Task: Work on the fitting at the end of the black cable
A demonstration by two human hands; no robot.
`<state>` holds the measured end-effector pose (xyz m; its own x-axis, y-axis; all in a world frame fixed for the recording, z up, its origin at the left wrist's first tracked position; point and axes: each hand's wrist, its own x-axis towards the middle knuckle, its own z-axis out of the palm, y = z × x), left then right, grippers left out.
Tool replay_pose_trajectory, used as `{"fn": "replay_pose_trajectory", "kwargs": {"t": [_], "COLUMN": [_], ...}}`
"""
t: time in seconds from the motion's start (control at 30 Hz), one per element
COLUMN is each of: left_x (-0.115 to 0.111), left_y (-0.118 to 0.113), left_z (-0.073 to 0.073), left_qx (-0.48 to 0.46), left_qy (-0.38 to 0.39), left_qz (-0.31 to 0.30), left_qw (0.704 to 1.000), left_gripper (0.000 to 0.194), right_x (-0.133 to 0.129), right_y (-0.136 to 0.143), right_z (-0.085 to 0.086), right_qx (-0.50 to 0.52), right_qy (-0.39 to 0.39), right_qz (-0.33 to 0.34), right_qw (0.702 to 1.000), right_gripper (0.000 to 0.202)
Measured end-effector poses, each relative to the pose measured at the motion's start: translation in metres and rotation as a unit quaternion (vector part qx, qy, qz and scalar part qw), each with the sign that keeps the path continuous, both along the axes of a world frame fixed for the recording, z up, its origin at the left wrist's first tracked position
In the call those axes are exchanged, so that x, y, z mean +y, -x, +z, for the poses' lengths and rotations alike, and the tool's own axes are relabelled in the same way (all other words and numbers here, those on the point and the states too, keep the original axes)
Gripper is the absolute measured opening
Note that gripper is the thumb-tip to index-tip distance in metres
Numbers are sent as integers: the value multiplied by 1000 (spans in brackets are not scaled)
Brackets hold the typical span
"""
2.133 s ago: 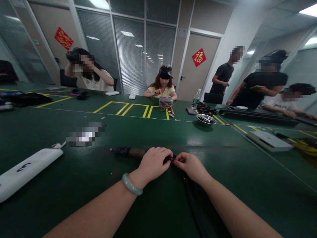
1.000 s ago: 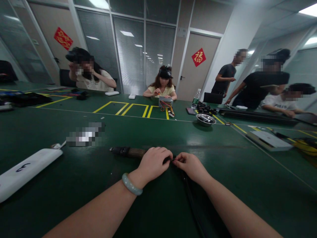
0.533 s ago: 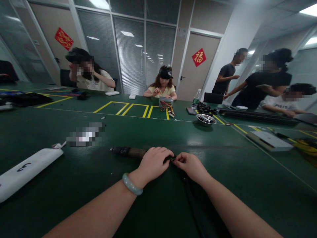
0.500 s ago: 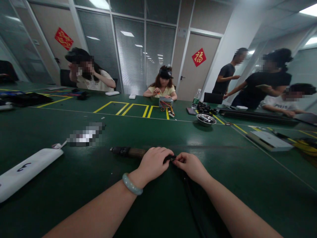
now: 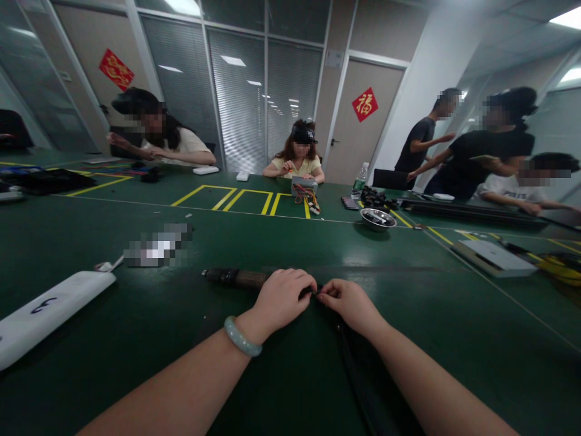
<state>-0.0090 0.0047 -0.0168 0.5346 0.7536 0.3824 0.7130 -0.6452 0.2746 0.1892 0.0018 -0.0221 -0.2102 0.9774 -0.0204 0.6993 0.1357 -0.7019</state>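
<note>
A dark electric screwdriver (image 5: 247, 278) with a brownish grip lies on the green table, its tip pointing left. My left hand (image 5: 284, 303), a pale green bangle at its wrist, is closed round the tool's rear end. Close against those fingertips, my right hand (image 5: 347, 303) is closed in a pinch at the same end. What sits between its fingertips is too small and dark to name. A long black strip-like thing (image 5: 351, 369) runs from below my right hand towards the near edge, between my forearms.
At left lie a white power bank (image 5: 59, 312) marked 3 and a blurred-out device (image 5: 158, 245). A metal bowl (image 5: 378, 219) with small parts stands farther back, near a bottle (image 5: 361, 178). A grey box (image 5: 494, 258) is at right. Several people sit or stand around the table.
My hands stay in almost the same place, with the fingertips shifted slightly around the small thing at the screwdriver's end. The person at far left has lowered their hands from their face.
</note>
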Motion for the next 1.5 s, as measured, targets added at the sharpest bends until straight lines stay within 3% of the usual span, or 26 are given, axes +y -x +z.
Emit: {"fn": "replay_pose_trajectory", "kwargs": {"t": [0.4, 0.87, 1.13, 1.5], "left_x": [0, -1, 0, 1], "left_y": [-1, 1, 0, 1], "left_z": [-3, 1, 0, -2], "left_qx": [-13, 7, 3, 12], "left_qy": [-5, 0, -2, -6], "left_qz": [27, 10, 2, 3], "left_qw": [1000, 1000, 1000, 1000], "left_gripper": [16, 9, 9, 10], "right_x": [1, -1, -3, -9], "right_y": [0, 0, 1, 8], "right_z": [0, 3, 5, 15], "right_qx": [3, 1, -12, -105], "right_qy": [-6, -2, -39, -122], "right_qz": [-3, 1, 15, 25], "right_qw": [1000, 1000, 999, 987], "right_gripper": [16, 13, 11, 7]}}
